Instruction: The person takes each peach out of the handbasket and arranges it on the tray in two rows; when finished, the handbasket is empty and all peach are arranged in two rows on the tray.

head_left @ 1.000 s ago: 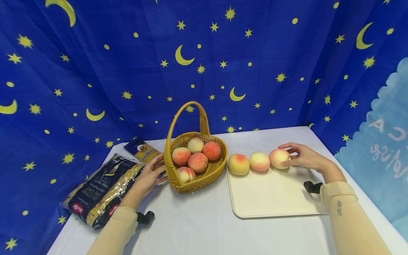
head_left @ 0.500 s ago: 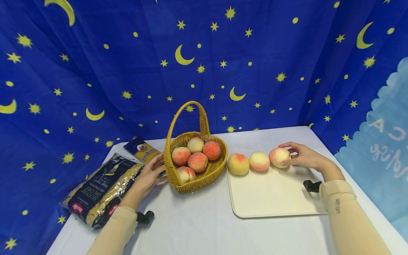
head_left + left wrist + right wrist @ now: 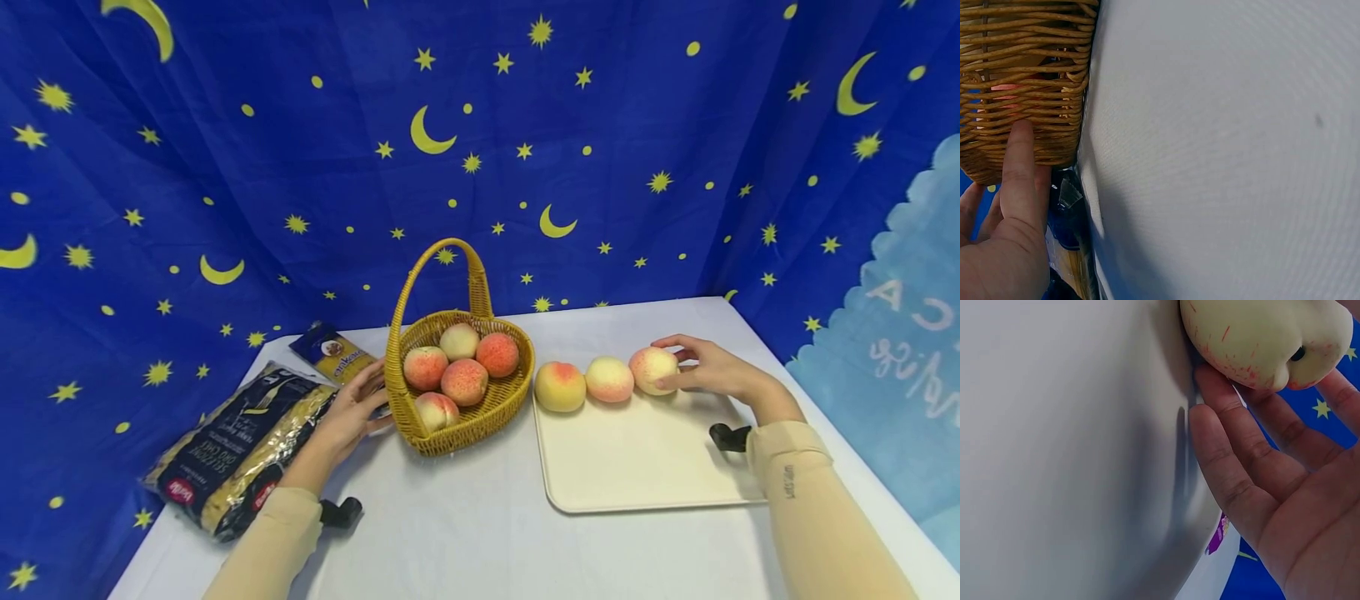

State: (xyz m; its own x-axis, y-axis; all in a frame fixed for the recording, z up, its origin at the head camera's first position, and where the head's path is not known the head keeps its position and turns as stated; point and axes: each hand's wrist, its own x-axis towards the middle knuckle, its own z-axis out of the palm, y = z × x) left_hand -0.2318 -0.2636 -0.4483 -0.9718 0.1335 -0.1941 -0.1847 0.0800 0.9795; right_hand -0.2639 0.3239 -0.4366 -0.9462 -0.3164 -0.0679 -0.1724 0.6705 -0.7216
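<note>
On the left, my left hand (image 3: 351, 418) rests its fingers against the side of a yellow wicker basket (image 3: 487, 427). Its thumb lies straight on the weave in the left wrist view. Several peaches sit in the basket, among them a red one (image 3: 465, 382). To the right, three peaches line the back edge of a cream tray (image 3: 637, 467): a yellow one (image 3: 561, 387), a pale pink one (image 3: 610, 380) and a speckled one (image 3: 651, 372). My right hand (image 3: 708, 372) holds the speckled peach from its right side, thumb in front and fingers behind.
A large dark pasta bag (image 3: 243, 450) lies left of the left forearm, with a smaller pasta packet (image 3: 333, 352) behind it. Blue star-patterned cloth (image 3: 480, 183) hangs behind the white table (image 3: 450, 533).
My right hand and the speckled peach have shifted very slightly to the left. The left hand, the basket and the other peaches stay practically as they were.
</note>
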